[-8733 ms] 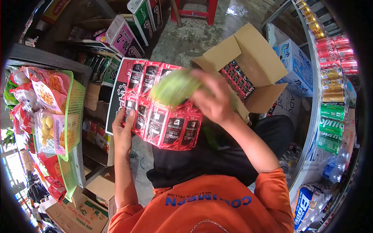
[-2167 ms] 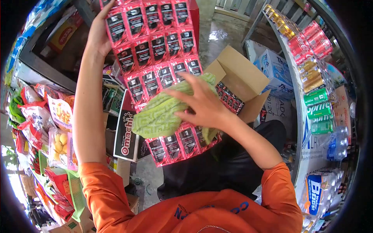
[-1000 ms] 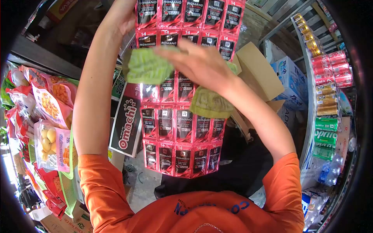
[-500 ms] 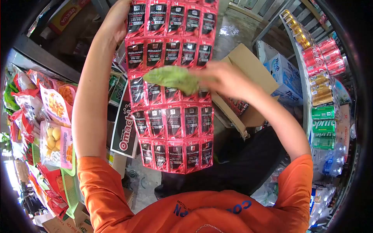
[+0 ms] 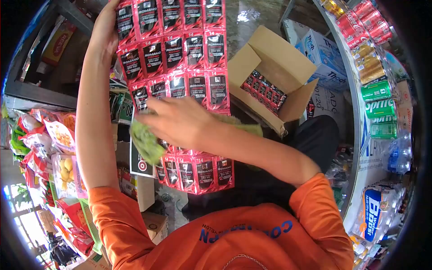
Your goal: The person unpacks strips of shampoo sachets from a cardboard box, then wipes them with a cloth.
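Observation:
A hanging sheet of red and black Romano shampoo sachets [image 5: 196, 49] fills the upper middle of the head view. My left hand [image 5: 107, 33] grips its upper left edge, the fingertips partly cut off by the frame. In front of the lower rows, my right hand [image 5: 177, 121] is closed on a green cloth [image 5: 147, 141], which lies against the sachets. Part of the cloth shows again beyond my wrist. Just right of the sheet stands an open cardboard box [image 5: 288, 67] with more Romano sachets [image 5: 264, 93] inside.
Right, a shelf holds Coca-Cola cans [image 5: 360, 22], Sprite cans [image 5: 380, 108] and bottled water [image 5: 375, 211]. A blue and white carton [image 5: 326, 54] stands behind the open box. Snack bags [image 5: 63, 135] hang at the left, below a dark metal rack [image 5: 40, 92].
My right hand has swept left across the sheet with the cloth, from its right side to its lower left. The sheet and my left hand have shifted left in view.

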Motion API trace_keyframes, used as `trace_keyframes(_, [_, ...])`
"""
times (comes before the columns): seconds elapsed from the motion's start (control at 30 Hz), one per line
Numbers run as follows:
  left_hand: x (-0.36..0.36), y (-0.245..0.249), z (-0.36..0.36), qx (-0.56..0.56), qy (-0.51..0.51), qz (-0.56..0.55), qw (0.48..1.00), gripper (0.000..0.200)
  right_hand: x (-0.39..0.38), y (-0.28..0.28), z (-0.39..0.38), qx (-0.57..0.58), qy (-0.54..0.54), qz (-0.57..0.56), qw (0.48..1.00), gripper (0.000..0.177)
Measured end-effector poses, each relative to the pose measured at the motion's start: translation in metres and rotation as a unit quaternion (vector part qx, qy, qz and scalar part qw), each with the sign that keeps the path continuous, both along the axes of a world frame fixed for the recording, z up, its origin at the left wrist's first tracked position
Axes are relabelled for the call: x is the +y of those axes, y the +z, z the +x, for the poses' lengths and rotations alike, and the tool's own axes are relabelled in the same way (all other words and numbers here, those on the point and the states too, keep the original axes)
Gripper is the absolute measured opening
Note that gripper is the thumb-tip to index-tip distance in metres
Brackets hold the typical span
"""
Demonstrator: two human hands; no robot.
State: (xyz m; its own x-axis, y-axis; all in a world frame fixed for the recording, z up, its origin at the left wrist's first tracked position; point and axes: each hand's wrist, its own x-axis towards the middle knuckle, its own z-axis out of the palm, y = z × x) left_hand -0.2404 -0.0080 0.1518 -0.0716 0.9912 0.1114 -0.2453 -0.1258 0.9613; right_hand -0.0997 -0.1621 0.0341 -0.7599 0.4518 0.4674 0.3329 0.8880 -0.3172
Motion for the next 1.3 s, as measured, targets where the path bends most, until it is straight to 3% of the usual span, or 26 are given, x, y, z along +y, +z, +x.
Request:
trace_keyframes(0.1, [0.005, 0.015, -0.001, 0.001, -0.020, -0.006, 1.000, 0.038, -0.008, -0.027, -0.027, 0.081, -0.017, -0.023, 0.996, 0.019])
trace_keyframes(0.17, [0.002, 0.020, 0.001, 0.012, -0.051, 0.014, 0.999, 0.037, -0.043, -0.034, -0.037, -0.031, -0.009, -0.151, 0.988, 0.024])
trace_keyframes(0.23, [0.004, 0.021, 0.000, 0.005, -0.061, 0.018, 0.998, 0.037, -0.067, -0.042, -0.035, -0.132, 0.073, -0.133, 0.980, 0.026])
trace_keyframes(0.27, [0.000, 0.023, 0.004, 0.009, -0.055, 0.013, 0.998, 0.037, -0.078, -0.044, -0.032, -0.121, 0.103, -0.121, 0.980, 0.023])
trace_keyframes(0.43, [-0.010, 0.027, 0.020, 0.054, 0.008, -0.015, 0.998, 0.038, -0.089, -0.044, -0.023, -0.157, 0.130, -0.047, 0.978, 0.016])
trace_keyframes(0.5, [-0.006, 0.023, 0.016, 0.048, -0.011, -0.005, 0.999, 0.038, -0.060, -0.038, -0.016, -0.242, 0.165, -0.027, 0.956, 0.017])
trace_keyframes(0.57, [-0.008, 0.023, 0.017, 0.040, -0.028, 0.006, 0.999, 0.039, -0.022, -0.052, 0.007, -0.085, 0.107, 0.005, 0.991, 0.020])
trace_keyframes(0.6, [-0.012, 0.026, 0.022, 0.035, -0.024, 0.007, 0.999, 0.039, -0.008, -0.045, 0.012, -0.085, 0.109, 0.007, 0.990, 0.020])
trace_keyframes(0.67, [-0.009, 0.032, 0.021, 0.026, -0.036, -0.003, 0.999, 0.040, 0.006, -0.032, 0.017, 0.048, -0.042, 0.081, 0.995, 0.015])
trace_keyframes(0.7, [-0.005, 0.032, 0.019, 0.027, -0.033, -0.003, 0.999, 0.040, 0.002, -0.036, 0.017, 0.048, -0.040, 0.082, 0.995, 0.015])
trace_keyframes(0.77, [0.001, 0.034, 0.021, 0.033, -0.053, 0.006, 0.998, 0.039, -0.027, -0.048, 0.015, 0.085, -0.030, 0.036, 0.995, 0.020])
trace_keyframes(0.8, [0.000, 0.040, 0.029, 0.038, -0.030, 0.003, 0.999, 0.038, -0.054, -0.043, 0.009, 0.060, -0.033, -0.198, 0.978, 0.019])
trace_keyframes(0.87, [0.004, 0.041, 0.033, 0.047, -0.030, 0.012, 0.998, 0.038, -0.100, -0.048, 0.012, -0.068, 0.051, 0.042, 0.995, 0.020])
trace_keyframes(0.97, [0.014, 0.034, 0.031, 0.062, -0.051, 0.038, 0.996, 0.038, -0.142, -0.057, 0.017, -0.036, 0.153, 0.054, 0.986, 0.014])
trace_keyframes(1.03, [0.009, 0.033, 0.035, 0.051, -0.063, 0.037, 0.996, 0.038, -0.131, -0.062, 0.024, 0.023, 0.158, 0.099, 0.982, 0.016])
trace_keyframes(1.1, [0.008, 0.034, 0.036, 0.050, -0.067, 0.019, 0.996, 0.039, -0.108, -0.063, 0.036, 0.044, 0.092, 0.083, 0.991, 0.022])
trace_keyframes(1.17, [0.010, 0.032, 0.033, 0.059, -0.053, 0.027, 0.997, 0.040, -0.066, -0.054, 0.062, 0.123, 0.016, -0.062, 0.990, 0.026])
trace_keyframes(1.23, [0.005, 0.037, 0.039, 0.056, -0.033, 0.022, 0.998, 0.040, -0.032, -0.043, 0.088, 0.129, -0.146, -0.010, 0.981, 0.026])
trace_keyframes(1.3, [-0.001, 0.039, 0.042, 0.054, -0.016, 0.018, 0.998, 0.041, -0.043, -0.045, 0.103, 0.149, -0.174, -0.044, 0.972, 0.027])
